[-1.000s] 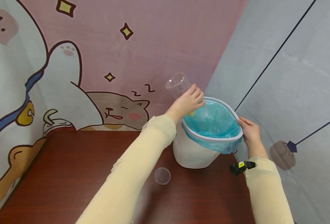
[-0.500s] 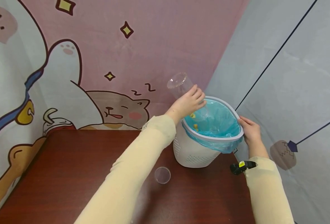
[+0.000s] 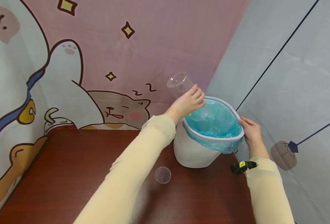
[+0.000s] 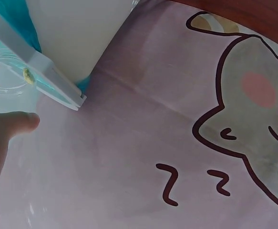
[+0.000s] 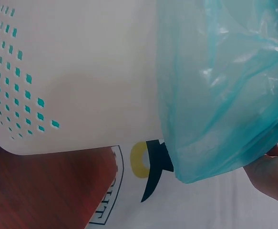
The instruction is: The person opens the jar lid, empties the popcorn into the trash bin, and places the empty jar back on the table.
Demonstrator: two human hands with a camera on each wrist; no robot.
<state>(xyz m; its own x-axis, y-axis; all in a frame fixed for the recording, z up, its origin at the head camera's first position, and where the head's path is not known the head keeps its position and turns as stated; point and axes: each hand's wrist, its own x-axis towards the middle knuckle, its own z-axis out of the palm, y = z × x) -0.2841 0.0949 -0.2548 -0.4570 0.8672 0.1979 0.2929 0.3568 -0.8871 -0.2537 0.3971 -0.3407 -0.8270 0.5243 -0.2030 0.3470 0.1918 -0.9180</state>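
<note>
My left hand (image 3: pixel 188 101) grips a clear plastic jar (image 3: pixel 179 83), tilted with its lower end inside the waste bin's opening. In the left wrist view a small yellowish piece (image 4: pixel 28 76) shows at the jar's rim, and my thumb (image 4: pixel 22 123) lies along the jar's side. The white bin (image 3: pixel 200 158) has perforated sides and is lined with a blue plastic bag (image 3: pixel 223 115) folded over its rim. On the far right my right hand (image 3: pixel 252 133) holds the bin's rim, with the thumb partly hidden behind the bag in the right wrist view.
A clear round lid (image 3: pixel 163 175) lies on the dark red-brown table (image 3: pixel 92 168) in front of the bin. Behind the table hangs a pink cloth (image 3: pixel 165 37) printed with cartoon animals, and a grey-white cloth (image 3: pixel 302 77) hangs at the right.
Yellow pieces that were dropping from the jar into the bin half a second ago no longer show in the head view. Both hands have stayed nearly in place.
</note>
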